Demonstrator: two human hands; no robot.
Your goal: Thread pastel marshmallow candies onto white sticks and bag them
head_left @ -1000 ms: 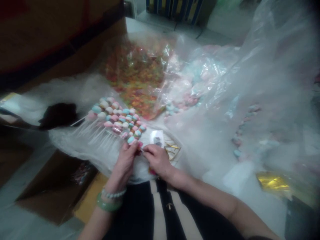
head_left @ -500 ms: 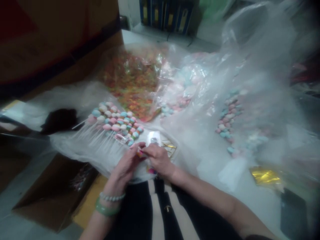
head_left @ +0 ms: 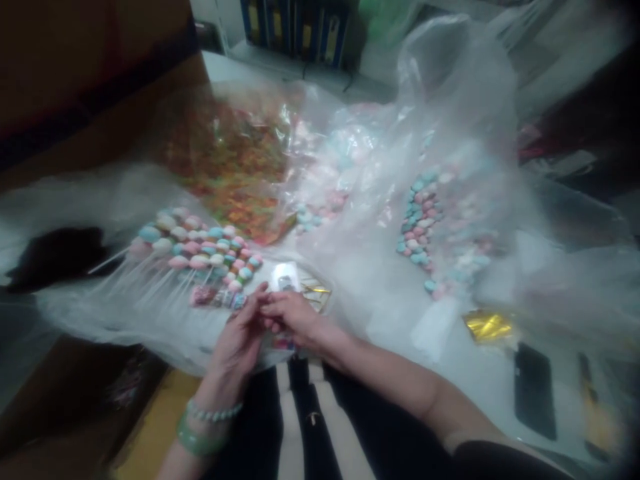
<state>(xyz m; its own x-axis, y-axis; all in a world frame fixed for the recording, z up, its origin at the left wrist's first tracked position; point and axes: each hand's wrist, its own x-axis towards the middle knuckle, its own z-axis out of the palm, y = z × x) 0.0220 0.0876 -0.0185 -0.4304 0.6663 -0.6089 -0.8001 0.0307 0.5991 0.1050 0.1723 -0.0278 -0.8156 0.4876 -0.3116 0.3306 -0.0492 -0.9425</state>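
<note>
- Brings left hand (head_left: 244, 331) and right hand (head_left: 299, 320) closer together than earlier.
- Curls both; cannot tell if grasping anything.
- Lift likely light, squashy marshmallow skewers (head_left: 193, 248), left, by sticks (head_left: 156, 280).

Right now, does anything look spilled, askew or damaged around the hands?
One white stick at the left end of the pastel-ball skewers lies at a flatter angle than its neighbours, so it looks slightly askew. Nothing else clearly stands out, though blur hides detail.

Open passage and obstacles on the tabletop (head_left: 477, 379).
Free room runs between the right forearm (head_left: 390, 373) and a dark slab (head_left: 535, 390); ahead, marshmallow skewers (head_left: 200, 261) obstruct the left, a raised plastic bag (head_left: 453, 117) the right, a cardboard carton (head_left: 100, 73) the far left.
</note>
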